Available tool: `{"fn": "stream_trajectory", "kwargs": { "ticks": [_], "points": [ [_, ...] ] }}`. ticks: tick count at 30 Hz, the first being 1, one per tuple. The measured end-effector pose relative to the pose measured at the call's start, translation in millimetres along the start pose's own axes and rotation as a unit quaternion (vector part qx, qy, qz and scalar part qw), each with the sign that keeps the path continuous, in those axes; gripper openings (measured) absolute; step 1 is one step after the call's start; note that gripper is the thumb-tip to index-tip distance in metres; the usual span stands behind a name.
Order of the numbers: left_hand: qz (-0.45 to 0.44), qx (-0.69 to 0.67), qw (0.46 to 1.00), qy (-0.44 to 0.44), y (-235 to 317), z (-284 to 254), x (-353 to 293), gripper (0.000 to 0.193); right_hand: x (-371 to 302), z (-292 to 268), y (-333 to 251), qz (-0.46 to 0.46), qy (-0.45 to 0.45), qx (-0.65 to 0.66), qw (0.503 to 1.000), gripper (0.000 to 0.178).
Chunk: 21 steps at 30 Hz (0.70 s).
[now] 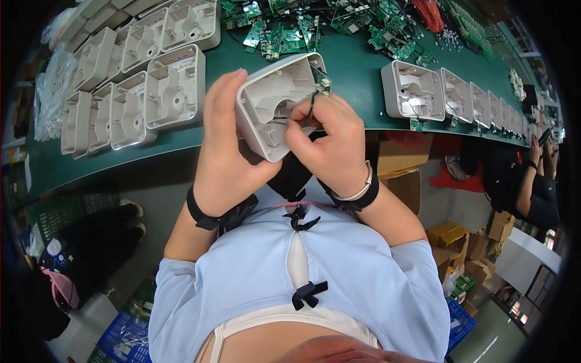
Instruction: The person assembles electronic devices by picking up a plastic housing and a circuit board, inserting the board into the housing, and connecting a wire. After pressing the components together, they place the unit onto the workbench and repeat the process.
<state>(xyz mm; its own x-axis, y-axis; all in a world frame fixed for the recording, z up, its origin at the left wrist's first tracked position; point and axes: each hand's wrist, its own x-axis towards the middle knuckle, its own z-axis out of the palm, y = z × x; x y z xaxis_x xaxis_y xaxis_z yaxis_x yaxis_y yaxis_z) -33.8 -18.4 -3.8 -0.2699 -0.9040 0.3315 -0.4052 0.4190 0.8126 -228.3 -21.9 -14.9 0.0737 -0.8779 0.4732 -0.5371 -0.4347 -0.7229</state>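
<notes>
A: ok so what's each hand doing rn?

B: L hand (221,148) is spread wide in a C, fingers along one side of a lt grey housing (257,100) and thumb at the near end. R hand (333,136) is mostly closed, thumb + index pinched over the housing's open side, afaict on a black cable (312,104). Exact grip spot's hidden by the fingers tho.

A: and where's the housing?

B: Up in both hands, in front of the chest, abt at the near edge of the green table (351,78). Tilted, open side facing up at the cam. There's a small circuit board (321,81) at its right-hand edge, w/ the cable looping down by the index finger.

A: what else is around?

B: More lt grey housings (174,88) in rows on the L, open sides showing. On the R, a line of housings (413,91) curving off along the table edge, some w/ little boards (416,125) hanging at the near side. Big pile of green boards (387,33) at the back, red bundle (428,13) next to it. Co-worker's arm (525,187) far R, btw.
</notes>
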Motion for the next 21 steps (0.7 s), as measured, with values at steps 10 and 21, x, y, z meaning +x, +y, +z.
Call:
{"fn": "stream_trajectory", "kwargs": {
  "ticks": [10, 21],
  "points": [
    [-0.017, -0.021, 1.0, -0.001, 0, -1, 0, 0.105, 0, -2, 1, 0.007, -0.024, 0.055, 0.998, 0.009],
    [-0.013, 0.019, 1.0, 0.005, 0, -3, -1, 0.104, 6, -10, -3, -0.06, -0.07, -0.027, 0.995, 0.013]
  ]
}}
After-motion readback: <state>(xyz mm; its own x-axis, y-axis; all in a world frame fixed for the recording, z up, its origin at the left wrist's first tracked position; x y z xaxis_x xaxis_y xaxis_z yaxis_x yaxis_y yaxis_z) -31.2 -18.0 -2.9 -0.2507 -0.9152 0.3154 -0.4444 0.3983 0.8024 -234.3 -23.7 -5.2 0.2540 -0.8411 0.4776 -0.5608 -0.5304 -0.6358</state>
